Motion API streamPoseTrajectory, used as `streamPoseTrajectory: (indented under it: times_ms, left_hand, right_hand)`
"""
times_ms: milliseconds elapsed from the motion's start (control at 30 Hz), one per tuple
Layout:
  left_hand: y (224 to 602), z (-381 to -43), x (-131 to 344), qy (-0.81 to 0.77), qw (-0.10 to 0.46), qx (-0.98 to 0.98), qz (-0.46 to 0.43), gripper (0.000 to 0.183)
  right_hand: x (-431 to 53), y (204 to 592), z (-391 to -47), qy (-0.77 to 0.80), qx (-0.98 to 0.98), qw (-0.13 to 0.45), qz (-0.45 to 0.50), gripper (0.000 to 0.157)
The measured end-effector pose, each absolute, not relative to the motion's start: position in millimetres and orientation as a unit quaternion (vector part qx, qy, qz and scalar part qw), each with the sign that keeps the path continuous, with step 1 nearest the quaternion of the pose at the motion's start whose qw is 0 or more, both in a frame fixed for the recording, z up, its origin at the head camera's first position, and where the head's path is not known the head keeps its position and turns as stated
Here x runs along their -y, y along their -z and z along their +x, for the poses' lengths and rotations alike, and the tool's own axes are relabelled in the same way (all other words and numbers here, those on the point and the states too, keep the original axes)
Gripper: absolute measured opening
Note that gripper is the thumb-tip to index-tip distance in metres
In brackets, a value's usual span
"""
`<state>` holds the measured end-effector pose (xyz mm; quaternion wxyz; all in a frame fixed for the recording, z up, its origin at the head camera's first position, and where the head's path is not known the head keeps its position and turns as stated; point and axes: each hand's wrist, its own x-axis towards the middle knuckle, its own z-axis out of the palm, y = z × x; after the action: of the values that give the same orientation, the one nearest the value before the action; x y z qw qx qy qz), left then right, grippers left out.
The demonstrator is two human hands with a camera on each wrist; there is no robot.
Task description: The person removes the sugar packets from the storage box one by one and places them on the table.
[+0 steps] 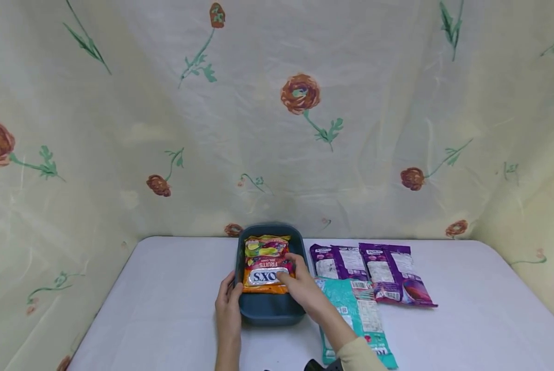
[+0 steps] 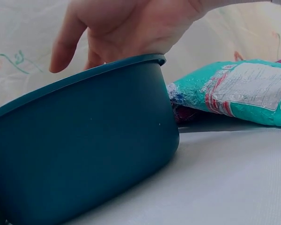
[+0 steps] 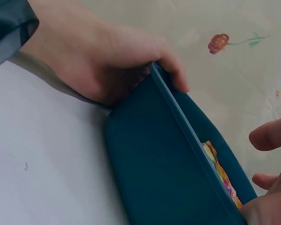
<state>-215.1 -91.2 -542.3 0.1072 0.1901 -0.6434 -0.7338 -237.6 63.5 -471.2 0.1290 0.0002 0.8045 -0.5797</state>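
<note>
A dark teal plastic tub [image 1: 272, 312] stands at the back middle of the table. Inside lies an orange and yellow bag of FOX'S fruit candy [image 1: 266, 257], its print upside down in the head view. My left hand [image 1: 229, 309] grips the tub's left wall, and the right wrist view has its thumb hooked over the rim [image 3: 189, 126]. Over the right side of the tub reaches my right hand [image 1: 304, 288], fingers loosely extended and thumb against the candy bag. In the left wrist view that hand [image 2: 136, 28] shows above the rim.
Right of the tub lies a teal bag [image 1: 367, 314], partly under my right forearm. Behind it are two purple bags, one [image 1: 337, 260] near the tub and another [image 1: 397, 273] farther right. A flowered curtain [image 1: 351, 196] closes off the back of the white table [image 1: 165, 309].
</note>
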Motion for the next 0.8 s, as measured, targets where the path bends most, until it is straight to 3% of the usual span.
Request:
streamPoseTrajectory:
  times_ms: [500,800]
  left_hand:
    - [541,-215,92,0.728,0.100,0.648,0.200,0.042]
    - [539,-213,90,0.725,0.110,0.653,0.188,0.043]
  right_hand:
    - [-49,489,-256,0.524,-0.849,0.071,0.002,0.056]
    - [-48,492,-268,0.502,-0.862,0.067,0.010,0.054]
